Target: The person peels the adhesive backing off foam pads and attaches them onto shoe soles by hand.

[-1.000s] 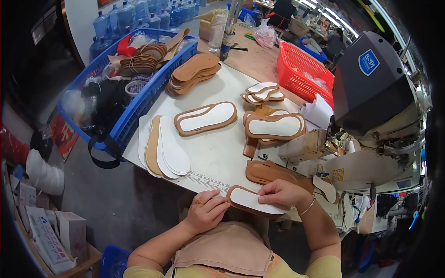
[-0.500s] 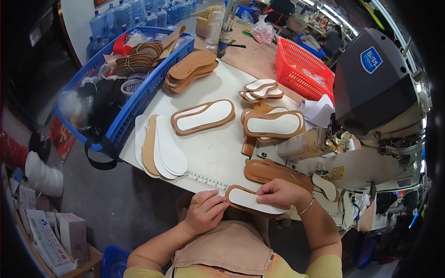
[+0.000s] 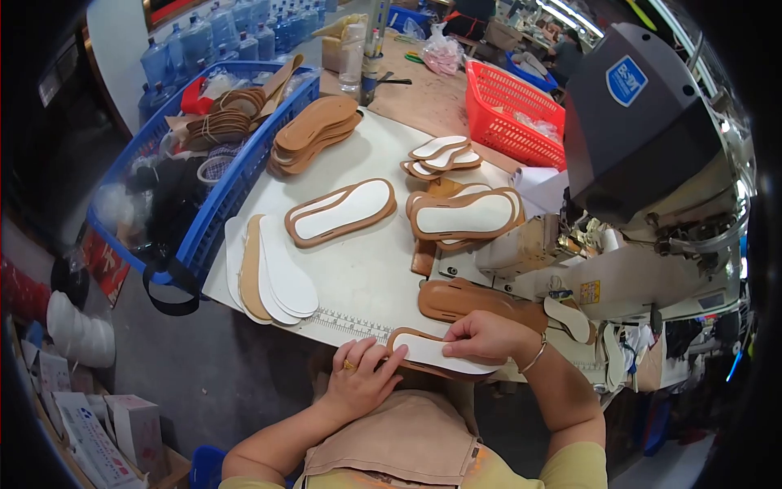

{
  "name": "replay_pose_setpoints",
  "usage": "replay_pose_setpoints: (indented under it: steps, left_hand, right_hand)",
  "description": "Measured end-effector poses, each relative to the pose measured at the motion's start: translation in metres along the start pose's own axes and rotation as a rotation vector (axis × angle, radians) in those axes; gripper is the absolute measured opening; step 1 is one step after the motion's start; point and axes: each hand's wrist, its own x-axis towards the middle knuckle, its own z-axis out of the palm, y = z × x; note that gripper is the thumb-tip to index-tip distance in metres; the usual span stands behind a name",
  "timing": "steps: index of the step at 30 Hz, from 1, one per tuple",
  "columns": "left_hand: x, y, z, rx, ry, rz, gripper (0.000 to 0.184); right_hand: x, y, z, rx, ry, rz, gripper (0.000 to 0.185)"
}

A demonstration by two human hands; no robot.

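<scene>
At the table's front edge lies a brown sole piece with a white insole (image 3: 423,349) on it. My right hand (image 3: 481,338) pinches the white insole near its right end, thumb and index finger together. Fingertips of my left hand (image 3: 362,375) touch the left end of the same piece; its fingers are bent and slightly apart, with a ring on one. Just behind, a plain brown sole (image 3: 456,300) lies beside the sewing machine (image 3: 643,281). Farther back are a brown sole with white insoles (image 3: 342,212) and a stack of similar pieces (image 3: 464,216).
Loose white insoles (image 3: 285,273) fan out at the table's left edge. Brown soles (image 3: 314,134) are stacked behind them. A full blue basket (image 3: 220,196) stands left, a red basket (image 3: 497,118) at the back. Smaller insole pieces (image 3: 440,155) lie nearby. People sit in the background.
The view has shifted, so the table appears farther left. My left hand's fingers have lifted and spread a little, one reaching onto the white insole's left end. My right hand keeps its pinch.
</scene>
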Motion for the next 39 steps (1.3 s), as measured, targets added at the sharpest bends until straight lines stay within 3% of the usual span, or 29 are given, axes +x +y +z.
replay_pose_setpoints:
  steps: [4,8,16,18,22,27,39]
  left_hand:
    - [0.0,0.001,0.0,0.049,-0.049,0.009,0.058]
    - [0.0,0.002,-0.001,0.087,-0.072,0.026,0.061]
    - [0.005,0.001,-0.002,0.104,-0.084,0.04,0.06]
    - [0.005,0.002,-0.004,0.107,-0.094,0.045,0.059]
    - [0.005,0.002,-0.003,0.122,-0.102,0.055,0.059]
    - [0.006,0.004,-0.004,0.123,-0.112,0.056,0.06]
    - [0.007,0.007,-0.004,0.129,-0.134,0.023,0.057]
  right_hand:
    - [-0.013,0.003,-0.004,-0.192,0.076,0.002,0.031]
    - [-0.026,0.031,-0.012,-0.162,0.147,-0.098,0.033]
    - [-0.039,0.065,0.008,0.244,0.274,-0.15,0.025]
    - [-0.039,0.066,0.019,0.538,0.347,-0.219,0.026]
    - [-0.037,0.073,0.024,0.525,0.422,-0.235,0.03]
    - [-0.047,0.077,0.021,0.22,0.557,-0.15,0.025]
    - [-0.049,0.082,0.019,0.316,0.533,-0.058,0.026]
